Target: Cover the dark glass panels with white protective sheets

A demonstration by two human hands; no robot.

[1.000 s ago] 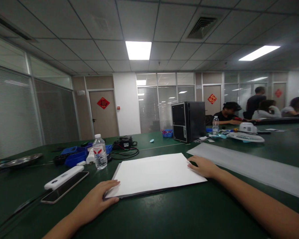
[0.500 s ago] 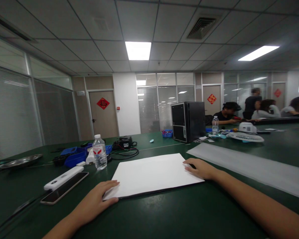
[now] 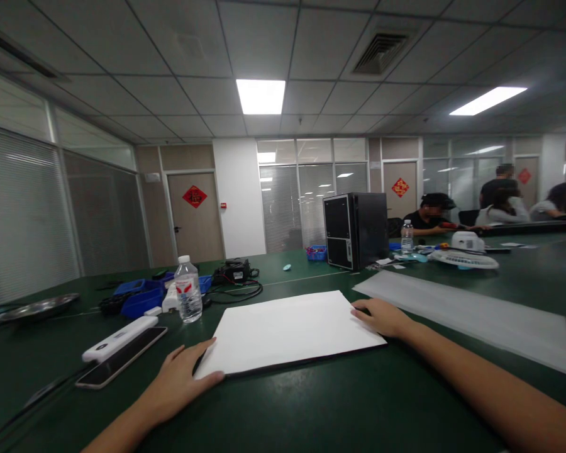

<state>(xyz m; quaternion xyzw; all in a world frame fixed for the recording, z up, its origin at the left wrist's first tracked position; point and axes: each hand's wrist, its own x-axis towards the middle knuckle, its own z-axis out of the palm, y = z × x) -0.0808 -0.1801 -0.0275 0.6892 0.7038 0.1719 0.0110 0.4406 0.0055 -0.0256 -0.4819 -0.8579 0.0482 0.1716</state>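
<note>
A stack of white paper or a white board [image 3: 287,333] with a dark underside edge lies flat on the green table in front of me. My left hand [image 3: 182,380] rests at its left edge, thumb by the near corner and fingers stretched along the side. On the opposite side, my right hand [image 3: 380,318] touches the right edge with its fingers extended and thumb apart. Both hands are open, beside the white sheets rather than wrapped around them.
Left of the sheets are a water bottle [image 3: 187,289], a phone [image 3: 122,357], a white device [image 3: 120,338] and blue trays [image 3: 144,302]. A black computer case [image 3: 370,229] stands behind. At right lies a translucent sheet [image 3: 471,314]; people sit beyond.
My left fingers have slid off the top of the sheets to their left edge. My right hand has drawn slightly outward to the right. In the background a standing person has shifted right.
</note>
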